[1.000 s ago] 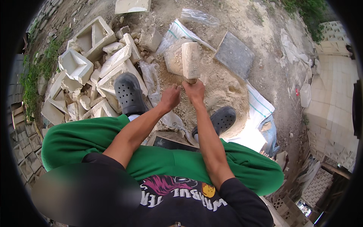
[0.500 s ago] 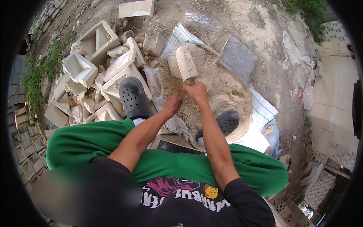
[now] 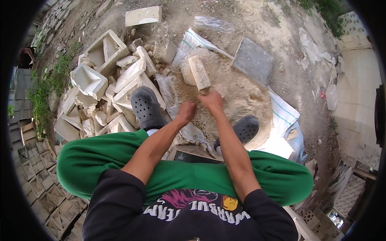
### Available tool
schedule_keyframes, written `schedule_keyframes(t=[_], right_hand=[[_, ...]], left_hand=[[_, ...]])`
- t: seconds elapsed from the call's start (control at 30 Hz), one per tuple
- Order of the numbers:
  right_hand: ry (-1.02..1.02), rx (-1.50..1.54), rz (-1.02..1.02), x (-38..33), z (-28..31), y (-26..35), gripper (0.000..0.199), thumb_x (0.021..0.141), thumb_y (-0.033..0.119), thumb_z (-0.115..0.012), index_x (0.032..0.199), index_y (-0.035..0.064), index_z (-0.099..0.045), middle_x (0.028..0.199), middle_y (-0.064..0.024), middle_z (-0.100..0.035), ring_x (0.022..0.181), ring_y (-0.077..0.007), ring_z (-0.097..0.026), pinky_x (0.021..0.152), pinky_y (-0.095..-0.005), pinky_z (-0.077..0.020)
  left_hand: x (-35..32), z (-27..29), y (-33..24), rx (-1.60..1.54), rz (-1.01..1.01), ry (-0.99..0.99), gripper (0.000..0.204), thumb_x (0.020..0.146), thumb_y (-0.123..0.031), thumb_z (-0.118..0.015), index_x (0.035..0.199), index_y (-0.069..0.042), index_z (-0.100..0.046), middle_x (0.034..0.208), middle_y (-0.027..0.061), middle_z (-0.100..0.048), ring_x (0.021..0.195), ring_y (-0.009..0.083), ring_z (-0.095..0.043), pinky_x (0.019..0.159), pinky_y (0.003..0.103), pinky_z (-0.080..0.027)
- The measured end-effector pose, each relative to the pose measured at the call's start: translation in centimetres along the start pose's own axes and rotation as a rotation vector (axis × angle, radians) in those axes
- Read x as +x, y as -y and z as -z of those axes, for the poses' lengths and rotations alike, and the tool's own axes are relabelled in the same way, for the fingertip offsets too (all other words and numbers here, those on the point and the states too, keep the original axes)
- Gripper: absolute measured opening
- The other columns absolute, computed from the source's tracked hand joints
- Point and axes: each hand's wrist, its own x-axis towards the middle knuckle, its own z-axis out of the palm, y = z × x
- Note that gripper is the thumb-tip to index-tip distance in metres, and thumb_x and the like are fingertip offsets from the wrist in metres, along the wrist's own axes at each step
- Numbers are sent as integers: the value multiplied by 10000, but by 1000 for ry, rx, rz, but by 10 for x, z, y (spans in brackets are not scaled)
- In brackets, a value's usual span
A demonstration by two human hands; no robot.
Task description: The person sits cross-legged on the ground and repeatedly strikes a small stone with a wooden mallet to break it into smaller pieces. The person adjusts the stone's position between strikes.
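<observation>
My right hand (image 3: 212, 101) is closed round the short handle of a dusty mallet with a long, blocky pale head (image 3: 198, 72). The head lies over a rounded, powder-coated lump (image 3: 186, 73); whether they touch I cannot tell. Just left of the handle, my left hand (image 3: 187, 111) is curled into a fist, low over the powder. Its fingers hide whatever may be inside. Beige powder and crumbs (image 3: 237, 94) spread around both hands on a white woven sack (image 3: 281, 108) with green stripes.
Broken cream-coloured moulded blocks (image 3: 90, 82) are heaped on the left beside my grey clog (image 3: 146, 106). A square grey slab (image 3: 253, 60) lies at the right. Farther off are a pale block (image 3: 143, 16) and clear plastic (image 3: 214, 24). Part of a person (image 3: 26, 56) shows at far left.
The mallet head has come down and tilted, showing a narrower side. My left fist stays close to the handle. The whole view has shifted slightly.
</observation>
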Motion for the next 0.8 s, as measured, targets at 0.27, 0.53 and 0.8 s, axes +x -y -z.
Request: schedule_keyframes(t=[0.27, 0.53, 0.8], right_hand=[[-219, 381, 339, -6, 35, 30, 448, 709, 363, -790, 947, -8, -705, 857, -258, -709, 842, -432, -697, 727, -468, -559], [76, 126, -23, 12, 4, -28, 431, 723, 390, -727, 860, -19, -718, 740, -222, -695, 742, -376, -713, 690, -438, -564], [-106, 339, 199, -6, 45, 19, 519, 714, 423, -722, 933, -48, -725, 887, -259, -714, 874, -405, -709, 767, -435, -563]], left_hand=[[3, 3, 6, -51, 25, 6, 116, 696, -59, -652, 758, -52, -750, 764, 228, -669, 745, 418, -668, 701, 499, -534], [3, 13, -1, -146, 196, 54, 157, 711, -87, -685, 822, -108, -794, 784, 215, -690, 714, 387, -683, 712, 449, -557], [-2, 21, 1, -168, 241, 67, 209, 734, -120, -718, 922, -126, -807, 814, 190, -716, 734, 338, -714, 741, 407, -573]])
